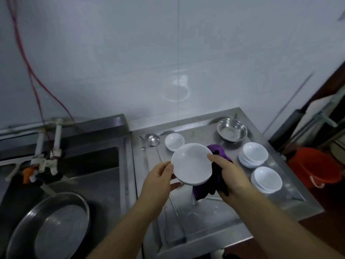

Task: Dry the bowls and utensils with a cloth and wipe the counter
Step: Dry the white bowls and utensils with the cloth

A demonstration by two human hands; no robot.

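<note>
I hold a white bowl above the steel counter, its inside tilted toward me. My left hand grips its left rim, thumb on the edge. My right hand holds a purple cloth against the bowl's right side and underside, thumb on the rim. A single white bowl sits behind. Two stacks of white bowls stand at the right. A steel ladle lies at the counter's left, its handle running toward me.
A steel bowl stands at the counter's back right. A sink with taps lies to the left, and a large steel basin sits in it. An orange bucket stands on the floor at the right. The tiled wall rises right behind the counter.
</note>
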